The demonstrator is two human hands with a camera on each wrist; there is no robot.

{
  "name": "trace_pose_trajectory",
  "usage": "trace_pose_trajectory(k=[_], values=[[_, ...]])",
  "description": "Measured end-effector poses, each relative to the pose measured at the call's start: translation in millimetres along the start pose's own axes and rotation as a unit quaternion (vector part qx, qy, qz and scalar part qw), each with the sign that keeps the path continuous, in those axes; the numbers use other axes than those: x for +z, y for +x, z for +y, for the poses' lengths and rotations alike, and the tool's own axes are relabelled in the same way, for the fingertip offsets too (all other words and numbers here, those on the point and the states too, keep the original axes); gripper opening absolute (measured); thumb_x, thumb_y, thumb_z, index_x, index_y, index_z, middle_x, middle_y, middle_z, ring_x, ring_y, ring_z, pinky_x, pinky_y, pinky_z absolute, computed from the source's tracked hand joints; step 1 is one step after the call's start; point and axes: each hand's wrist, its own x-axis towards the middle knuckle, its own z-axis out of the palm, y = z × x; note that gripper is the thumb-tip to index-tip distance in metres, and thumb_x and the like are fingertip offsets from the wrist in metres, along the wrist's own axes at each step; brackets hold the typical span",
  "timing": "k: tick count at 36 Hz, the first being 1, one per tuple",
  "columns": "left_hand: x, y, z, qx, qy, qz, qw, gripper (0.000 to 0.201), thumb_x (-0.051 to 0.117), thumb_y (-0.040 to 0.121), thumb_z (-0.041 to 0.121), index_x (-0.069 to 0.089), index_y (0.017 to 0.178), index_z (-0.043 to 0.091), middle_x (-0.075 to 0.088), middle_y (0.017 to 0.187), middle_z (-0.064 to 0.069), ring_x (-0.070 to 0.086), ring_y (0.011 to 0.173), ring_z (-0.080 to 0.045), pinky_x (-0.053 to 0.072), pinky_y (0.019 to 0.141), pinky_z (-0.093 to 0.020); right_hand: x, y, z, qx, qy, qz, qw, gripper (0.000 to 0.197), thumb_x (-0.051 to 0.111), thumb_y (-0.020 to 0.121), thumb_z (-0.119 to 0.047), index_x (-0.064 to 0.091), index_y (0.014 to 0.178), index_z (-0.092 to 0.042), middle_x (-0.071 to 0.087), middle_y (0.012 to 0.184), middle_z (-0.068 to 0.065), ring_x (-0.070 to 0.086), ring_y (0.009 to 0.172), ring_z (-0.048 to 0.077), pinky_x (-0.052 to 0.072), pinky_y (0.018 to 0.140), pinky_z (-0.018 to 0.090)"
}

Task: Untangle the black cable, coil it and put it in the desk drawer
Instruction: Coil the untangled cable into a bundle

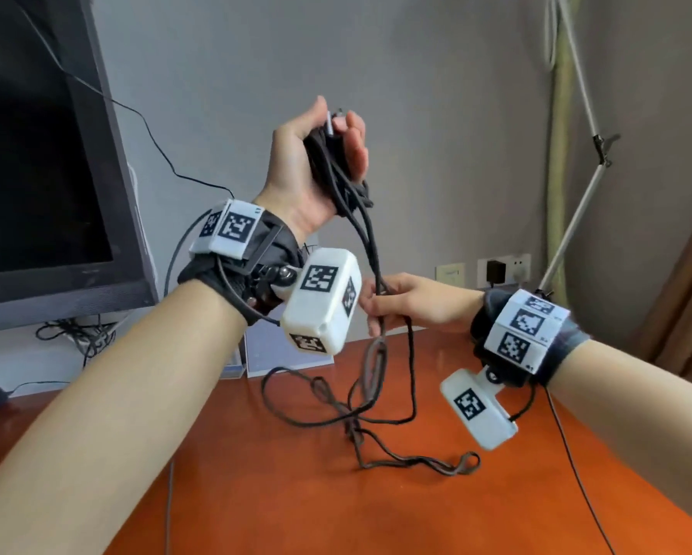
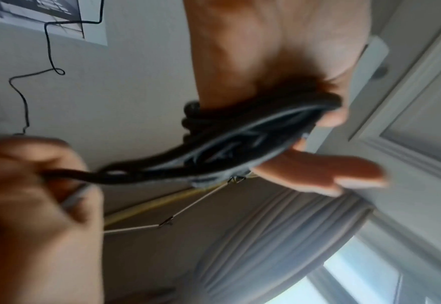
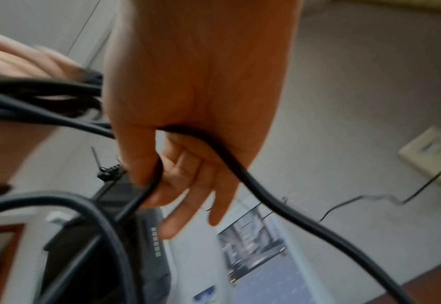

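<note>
We see two bare forearms raised over an orange-brown wooden surface [image 1: 476, 514], each wrist wearing a strap with white marker-printed blocks. The left hand [image 1: 316, 162] is lifted highest, palm turned inward, its grip curled around a bundle of loops of the black cable [image 1: 370, 250]; a metal-tipped plug end [image 1: 330, 126] sticks up between thumb and fingers. Below and to the right, the right hand [image 1: 408, 302] has its grip closed around strands hanging from that bundle. From there the cable drops to the surface, where the rest lies in loose, crossing loops. The wrist views are blurred, so we cannot tell how many loops the left hand holds. A dark monitor [image 1: 35, 174] stands at the left, and wall sockets [image 1: 504, 268] sit behind the hands.
</note>
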Motion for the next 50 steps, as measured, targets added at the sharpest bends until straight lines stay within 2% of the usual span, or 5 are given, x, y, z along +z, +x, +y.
trace_pose_trajectory(k=[10,26,29,38,50], values=[[-23.4,-29.1,-45.3,-0.464,0.188,-0.434,0.748,0.029,0.059,0.087,0.030,0.043,0.088,0.006,0.062,0.066,-0.008,0.057,0.044,-0.011,0.035,0.042,-0.025,-56.1,-10.0,3.8,0.081,-0.040,0.005,0.996,0.042,0.067,0.065,-0.011,0.061,0.096,0.017,0.068,0.098,0.027,0.066,0.094,0.022,0.052,0.085,0.021],[-57.4,-47.0,-64.4,-0.317,0.887,-0.091,0.324,0.041,0.052,0.091,0.037,0.049,0.059,0.012,0.049,0.054,-0.001,0.044,0.049,-0.016,0.035,0.053,-0.023,-50.1,-24.7,10.3,0.136,-0.486,0.082,0.859,0.013,0.058,0.084,-0.029,0.058,0.075,-0.021,0.055,0.073,0.000,0.052,0.071,0.021,0.038,0.062,0.028],[-78.9,-38.7,-64.6,-0.207,0.895,-0.007,0.395,0.042,0.050,0.089,0.043,0.056,0.058,0.016,0.059,0.054,0.004,0.057,0.055,-0.016,0.040,0.058,-0.023,-34.6,-18.9,17.4,0.108,-0.503,0.121,0.849,0.014,0.057,0.084,-0.031,0.059,0.083,-0.017,0.057,0.079,0.002,0.054,0.079,0.024,0.043,0.067,0.030],[-85.7,-20.8,-83.6,-0.084,0.373,0.141,0.913,0.040,0.044,0.098,0.021,0.067,0.066,0.017,0.066,0.078,-0.007,0.063,0.074,-0.020,0.049,0.067,-0.025,3.7,1.3,28.2,0.029,-0.338,0.126,0.932,0.030,0.060,0.083,-0.016,0.055,0.113,-0.019,0.044,0.114,0.004,0.037,0.108,0.024,0.033,0.096,0.033],[-68.9,-14.1,-97.5,-0.085,0.182,0.217,0.955,0.024,0.049,0.093,0.006,0.048,0.070,0.013,0.050,0.070,0.002,0.067,0.061,-0.010,0.047,0.061,-0.028,25.2,0.0,38.0,0.014,-0.202,0.161,0.966,0.063,0.063,0.087,-0.013,0.031,0.141,-0.012,0.034,0.124,0.007,0.039,0.112,0.016,0.030,0.092,0.018]])
